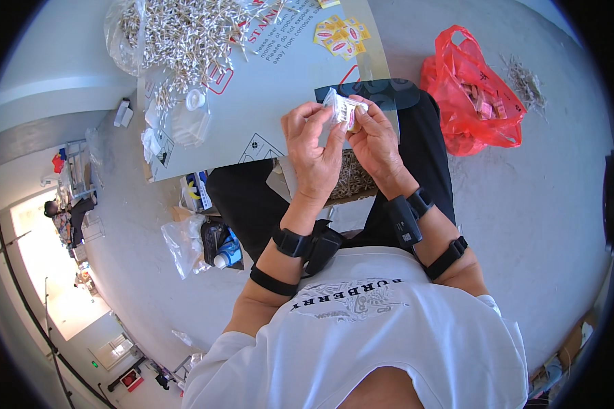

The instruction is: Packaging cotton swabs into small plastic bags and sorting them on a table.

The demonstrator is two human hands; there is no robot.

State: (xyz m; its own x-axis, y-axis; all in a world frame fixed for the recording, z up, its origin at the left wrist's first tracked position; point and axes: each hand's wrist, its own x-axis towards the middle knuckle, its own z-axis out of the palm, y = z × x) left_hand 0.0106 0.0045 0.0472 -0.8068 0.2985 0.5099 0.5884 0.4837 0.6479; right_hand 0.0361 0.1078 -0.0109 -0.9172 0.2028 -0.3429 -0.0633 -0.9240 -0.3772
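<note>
Over the near right part of the table, both hands meet at a small clear plastic packet [339, 109] with a white and yellow label. My left hand [315, 146] is closed, pinching the packet's left side between thumb and fingers. On the other side my right hand [379, 144] pinches the label end. The fingers partly cover the packet, so its contents cannot be made out. Below the hands, between my legs, sits an open box [351, 176] of cotton swabs. Farther away on the table lie several yellow label cards [341, 35].
A big heap of cotton swabs [184, 37] spills from a clear bag at the far left of the table [280, 88]. Nearer lies a clear plastic container [191, 123]. On the floor at right stands a red plastic bag [457, 75] holding pinkish packs. A blue-and-white bottle [228, 252] sits below left.
</note>
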